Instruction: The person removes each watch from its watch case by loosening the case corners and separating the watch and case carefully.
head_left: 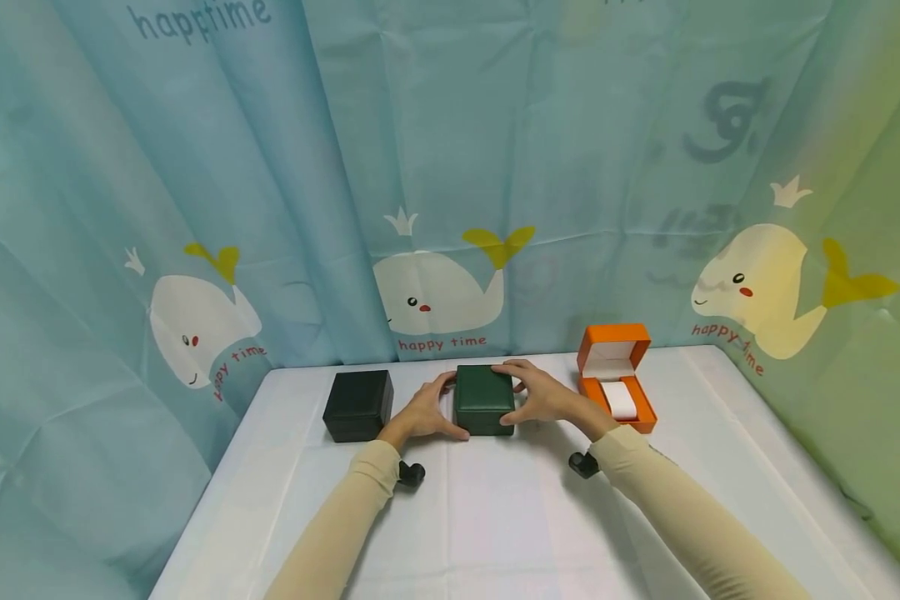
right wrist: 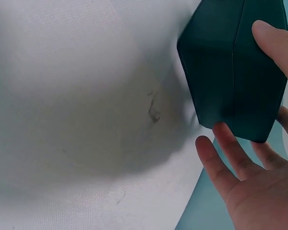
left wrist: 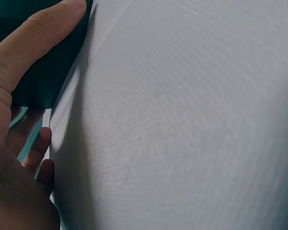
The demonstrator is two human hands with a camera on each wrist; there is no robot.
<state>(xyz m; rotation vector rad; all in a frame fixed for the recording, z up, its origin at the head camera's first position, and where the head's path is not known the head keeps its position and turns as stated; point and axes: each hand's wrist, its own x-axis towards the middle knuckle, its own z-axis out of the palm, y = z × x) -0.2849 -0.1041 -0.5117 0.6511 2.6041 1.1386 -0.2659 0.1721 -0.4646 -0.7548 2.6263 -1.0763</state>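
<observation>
A closed dark green box (head_left: 484, 390) is between my two hands near the back of the table. My left hand (head_left: 424, 410) holds its left side, with the thumb at the front and the fingers toward the back. From the right, my right hand (head_left: 542, 395) grips the same box, its thumb (right wrist: 277, 45) on one face and its fingers spread round the far side. A seam runs along the green box (right wrist: 233, 72) in the right wrist view. Its underside is hidden, so I cannot tell whether it rests fully on the table.
To the left stands a closed black box (head_left: 358, 405). An orange watch box (head_left: 648, 412) with its lid raised and a white cushion (head_left: 618, 400) inside stands to the right. A white cloth (head_left: 495, 525) covers the table, and a blue whale-print curtain (head_left: 435, 167) hangs behind.
</observation>
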